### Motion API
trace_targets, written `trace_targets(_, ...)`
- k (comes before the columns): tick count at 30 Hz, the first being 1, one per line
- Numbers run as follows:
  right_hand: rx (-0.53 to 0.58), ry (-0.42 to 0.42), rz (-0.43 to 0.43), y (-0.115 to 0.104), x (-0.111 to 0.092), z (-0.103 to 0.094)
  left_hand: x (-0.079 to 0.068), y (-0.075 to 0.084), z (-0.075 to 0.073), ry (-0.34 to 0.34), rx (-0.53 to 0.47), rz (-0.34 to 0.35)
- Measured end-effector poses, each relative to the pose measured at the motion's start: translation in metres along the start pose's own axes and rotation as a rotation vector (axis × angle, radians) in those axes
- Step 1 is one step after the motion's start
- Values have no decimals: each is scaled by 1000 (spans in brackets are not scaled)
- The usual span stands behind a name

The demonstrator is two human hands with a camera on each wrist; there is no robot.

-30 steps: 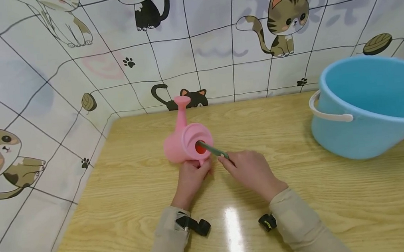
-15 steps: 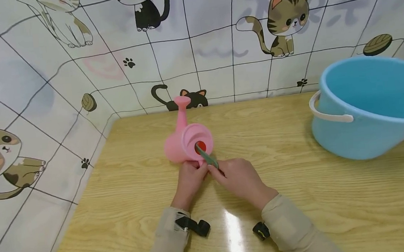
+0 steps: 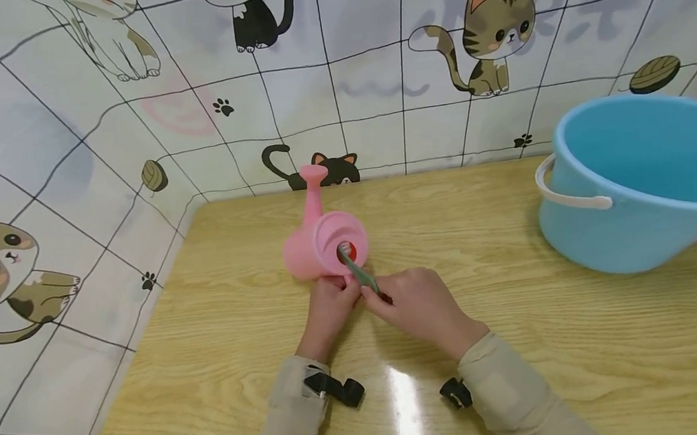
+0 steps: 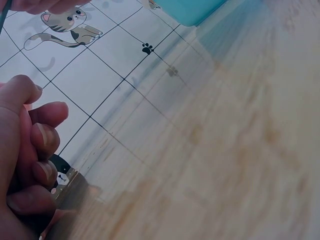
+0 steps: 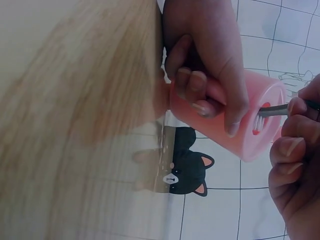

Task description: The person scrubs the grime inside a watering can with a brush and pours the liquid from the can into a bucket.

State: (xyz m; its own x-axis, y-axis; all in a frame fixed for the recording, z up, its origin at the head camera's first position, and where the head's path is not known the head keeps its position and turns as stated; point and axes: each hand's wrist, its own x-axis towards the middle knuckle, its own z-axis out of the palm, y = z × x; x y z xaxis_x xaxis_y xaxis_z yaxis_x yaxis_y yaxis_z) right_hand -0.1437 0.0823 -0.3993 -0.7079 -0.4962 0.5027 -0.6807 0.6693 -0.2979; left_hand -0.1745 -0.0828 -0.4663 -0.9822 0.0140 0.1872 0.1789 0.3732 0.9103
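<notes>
A pink watering can [image 3: 302,255] stands on the wooden table, its spout pointing at the wall and its round top opening showing red inside. My left hand [image 3: 330,309] curls its fingers round the can's handle; the right wrist view shows the thumb along the pink wall. Between thumb and fingers my right hand [image 3: 421,306] holds a green-handled toothbrush [image 3: 359,272]. White bristles [image 5: 258,122] show at the opening in the right wrist view. The handle's far end is hidden in the right hand. The left wrist view shows the curled left fingers [image 4: 44,137].
A large light-blue bucket [image 3: 611,236] with a white handle [image 3: 574,199] stands on the table [image 3: 462,235] at the right. The wall [image 3: 368,91] behind and at the left carries a cat and grid pattern. A bright reflection lies in front of the hands.
My right hand has moved left, close to the left hand, swinging the toothbrush handle down and left. White bristles now show in the opening. The can and left hand have stayed put.
</notes>
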Motion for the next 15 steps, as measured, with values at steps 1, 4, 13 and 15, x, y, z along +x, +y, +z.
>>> trace_targets(1,8,3,-5,0,0,-2,0,0,0,-1,0,-5)
trace_targets(4,7,12,-30,-1,1,-4,0,0,1,5,8,-14)
trace_targets(13,6,97,-88,-2,1,-11,0,-2,2,3,-30,-29)
trace_targets(15,7,100,-94,-2,1,-9,0,-2,1,7,-37,-35)
